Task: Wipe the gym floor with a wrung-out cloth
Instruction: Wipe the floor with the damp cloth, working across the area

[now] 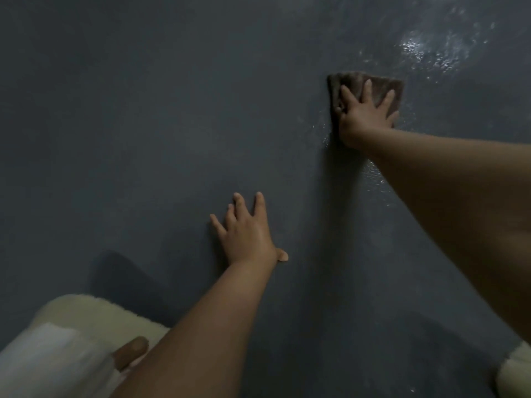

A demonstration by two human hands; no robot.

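Right hand (363, 113) was flat on the cloth (370, 87), fingers straight and spread, palm pressing it onto the gym floor (143, 124); no curl around the fabric, nothing pinched. Cloth was brown, folded to a rough rectangle, lying flat toward the far right part of the visible floor, its far edge and both far corners showing past the fingertips, near side hidden under the palm and wrist. Left hand (247, 234) was planted on bare floor nearer the person and left of the cloth, well apart from it, fingers straight and splayed, thumb out to the right, holding nothing. Both forearms bare, reaching out from the near edge of the view. Floor was dark grey and matte over the left and middle. Wet sheen (431, 50) glinted beyond the cloth toward the far right corner of the view, and a narrower damp streak (373, 173) ran along the right forearm, nearer than the cloth. Cream fleecy pad (94, 311) sat at the near left corner with white fabric (48, 360) over it, and what looked like a knee (130, 351) beside that; can't say more, blurred. Another cream patch (517, 372) showed at the near right corner, cut off by the frame.
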